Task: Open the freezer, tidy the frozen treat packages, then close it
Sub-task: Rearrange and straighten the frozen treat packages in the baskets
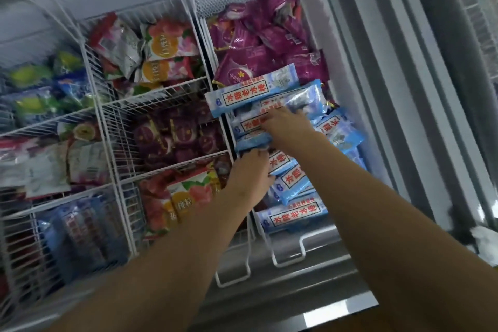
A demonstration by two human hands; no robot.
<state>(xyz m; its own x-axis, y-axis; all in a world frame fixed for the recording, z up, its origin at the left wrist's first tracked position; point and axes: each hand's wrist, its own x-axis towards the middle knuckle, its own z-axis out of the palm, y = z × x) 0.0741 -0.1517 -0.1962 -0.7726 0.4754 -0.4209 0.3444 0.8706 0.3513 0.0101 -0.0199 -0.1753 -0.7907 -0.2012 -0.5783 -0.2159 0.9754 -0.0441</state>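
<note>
The chest freezer (310, 302) stands open, its white wire baskets full of treat packages. In the right-hand basket (287, 256) lie several light-blue ice pop packages (292, 214) with red lettering. My left hand (249, 171) grips the near end of a blue package stack (252, 141). My right hand (289, 125) reaches over the stack, its fingers curled round blue packages (304, 101) at the far side. Another blue package (252, 91) lies across the top. Behind them sit several purple packages (258, 43).
The middle baskets hold peach-print packages (188, 199), dark maroon packages (177, 140) and pink-orange ones (164, 51). The left baskets hold blue and green packs (37, 94). The slid-open glass lid and frame (404, 89) run along the right side.
</note>
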